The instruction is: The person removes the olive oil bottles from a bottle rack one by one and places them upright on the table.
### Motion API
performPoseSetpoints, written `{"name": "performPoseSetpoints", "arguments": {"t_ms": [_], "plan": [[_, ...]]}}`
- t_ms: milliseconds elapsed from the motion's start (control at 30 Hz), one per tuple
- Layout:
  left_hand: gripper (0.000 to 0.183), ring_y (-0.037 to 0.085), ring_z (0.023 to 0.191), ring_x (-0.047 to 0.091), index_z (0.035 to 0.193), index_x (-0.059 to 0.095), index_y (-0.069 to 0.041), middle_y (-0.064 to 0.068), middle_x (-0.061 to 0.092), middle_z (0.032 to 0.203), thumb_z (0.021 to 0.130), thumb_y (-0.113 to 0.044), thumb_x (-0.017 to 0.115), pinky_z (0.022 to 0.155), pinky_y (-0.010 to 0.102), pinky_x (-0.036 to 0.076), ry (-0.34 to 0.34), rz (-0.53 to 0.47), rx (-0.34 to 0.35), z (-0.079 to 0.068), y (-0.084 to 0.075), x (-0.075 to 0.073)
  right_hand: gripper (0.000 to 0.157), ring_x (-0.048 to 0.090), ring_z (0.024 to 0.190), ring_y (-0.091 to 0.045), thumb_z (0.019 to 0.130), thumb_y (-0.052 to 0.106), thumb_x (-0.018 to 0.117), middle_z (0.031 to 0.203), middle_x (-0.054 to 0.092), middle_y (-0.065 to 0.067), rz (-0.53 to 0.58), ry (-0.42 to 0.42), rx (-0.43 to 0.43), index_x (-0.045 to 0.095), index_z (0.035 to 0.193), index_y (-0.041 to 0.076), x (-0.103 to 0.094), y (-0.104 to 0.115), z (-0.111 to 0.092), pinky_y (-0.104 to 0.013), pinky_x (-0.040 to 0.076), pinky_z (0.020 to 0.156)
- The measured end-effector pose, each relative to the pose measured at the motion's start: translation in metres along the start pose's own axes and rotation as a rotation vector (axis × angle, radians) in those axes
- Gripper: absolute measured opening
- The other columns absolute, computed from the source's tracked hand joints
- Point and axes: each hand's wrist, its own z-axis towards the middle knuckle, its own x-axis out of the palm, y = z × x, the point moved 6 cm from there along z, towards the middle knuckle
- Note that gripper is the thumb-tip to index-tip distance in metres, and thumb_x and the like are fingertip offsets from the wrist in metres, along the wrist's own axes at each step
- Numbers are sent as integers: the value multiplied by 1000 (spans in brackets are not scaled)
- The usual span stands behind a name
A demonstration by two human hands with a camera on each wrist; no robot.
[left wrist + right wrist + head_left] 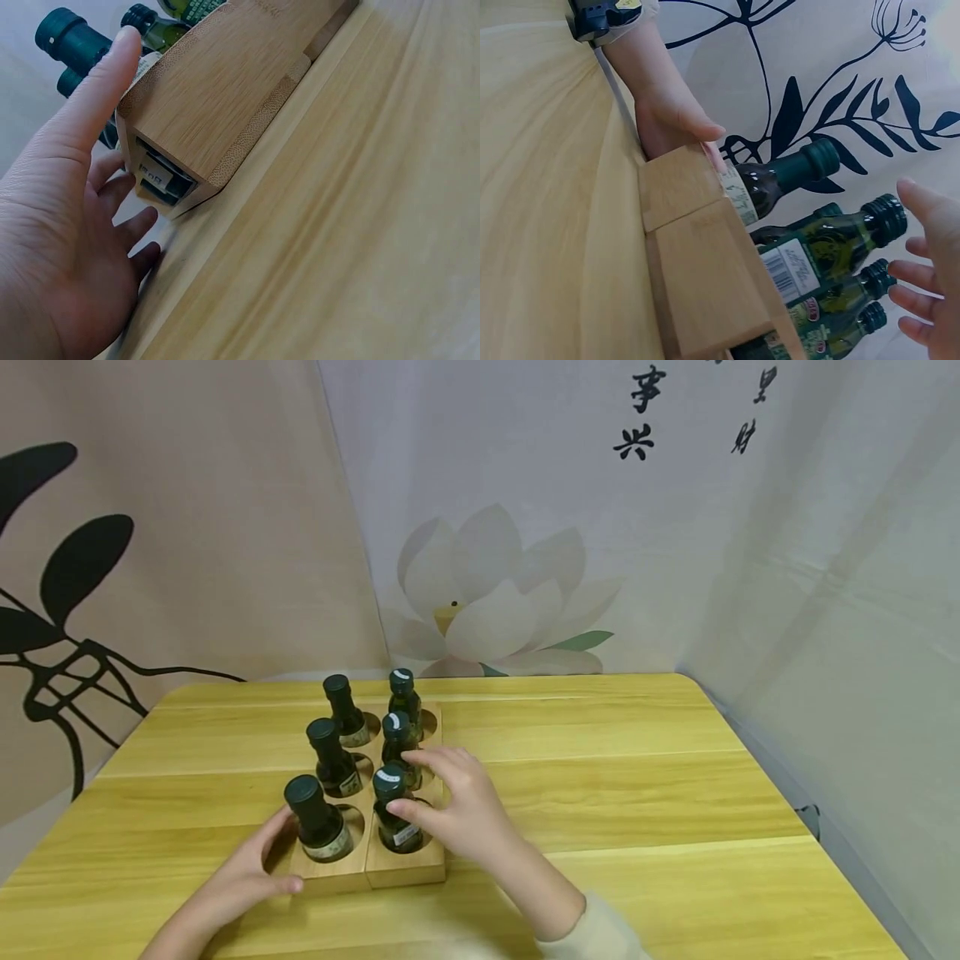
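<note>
Resting against wooden bottle holder (405, 864) corner, left hand (243, 872), fingers relaxed; right hand (457, 806) touches front dark bottle (393, 814) (fingers loose) on counter (637, 777).

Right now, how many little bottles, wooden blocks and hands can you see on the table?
Dark bottles: 6
Wooden holder blocks: 2
Hands, left hand and right hand: 2
Total: 10
</note>
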Motion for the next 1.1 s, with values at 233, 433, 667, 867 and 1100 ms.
{"name": "performPoseSetpoints", "arguments": {"t_ms": [233,433,667,867,1100], "plan": [[97,57,128,23,147,16,11,39,25,143,77,-13,78,91,3,21,7,10,-10,0,-1,1,53,51,112,-11,83,41,73,123,60,7,32,55,59,60,128,16,16,-4,0,-36,45,93],[97,55,129,24,148,15,10,39,27,143,77,-13,78,92,4,21,18,11,-31,2,-3,2,47,54,105,-9,84,35,73,115,62,6,81,-3,46,62,124,13,20,-5,1,-31,48,86],[97,53,130,24,148,16,9,37,29,143,76,-11,79,91,3,21,23,4,-40,3,-4,3,37,55,93,-11,83,27,75,100,62,4,142,-72,32,67,115,10,19,-3,2,-27,48,81],[97,51,128,28,148,18,8,36,33,142,76,-13,79,92,5,22,16,18,-30,3,-4,3,32,55,87,-16,81,21,77,91,60,4,156,-108,-7,68,109,8,18,-1,3,-26,47,76],[97,50,129,28,149,18,6,34,34,143,77,-15,79,92,5,23,16,27,-26,3,-3,3,31,58,86,-19,80,17,79,90,62,4,186,-161,-37,68,106,7,12,3,5,-28,48,77]]}}
